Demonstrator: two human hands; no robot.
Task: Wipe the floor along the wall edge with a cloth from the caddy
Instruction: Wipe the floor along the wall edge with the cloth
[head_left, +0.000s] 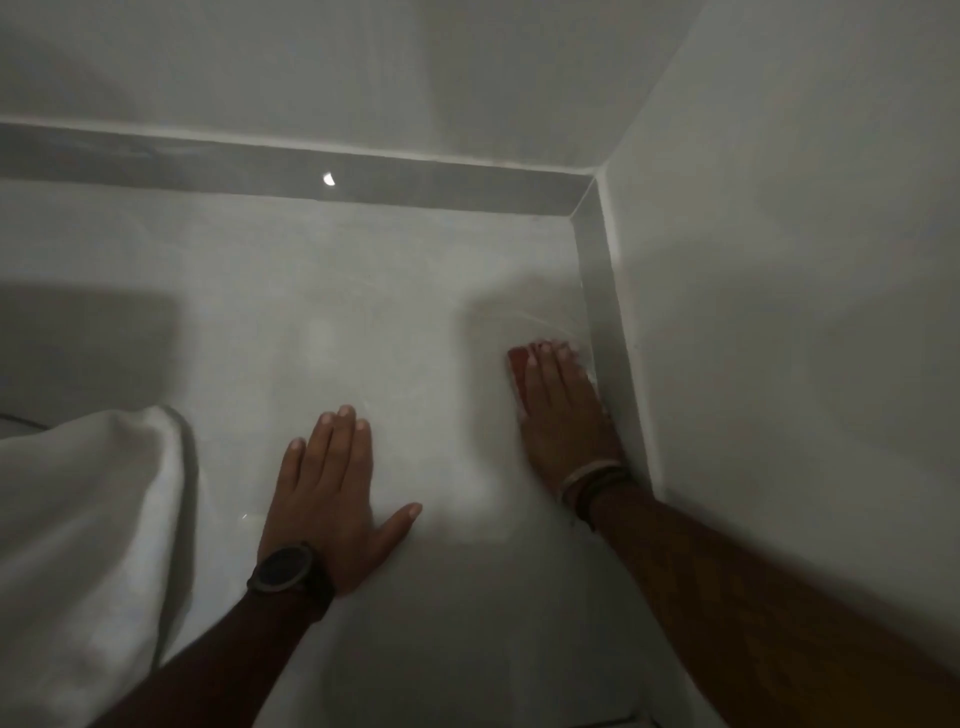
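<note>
My right hand (563, 410) lies flat on a red cloth (518, 364) and presses it to the pale floor (389, 291) right beside the grey skirting (608, 332) of the right wall. Only the cloth's left edge and far corner show past my fingers. My left hand (332, 493) rests flat on the floor with fingers spread, a dark watch on its wrist. The caddy is not in view.
A white fabric (88, 519) hangs or lies at the lower left. The grey skirting (311, 176) of the far wall meets the right one in a corner at the upper right. A dark shadow covers the floor at the left.
</note>
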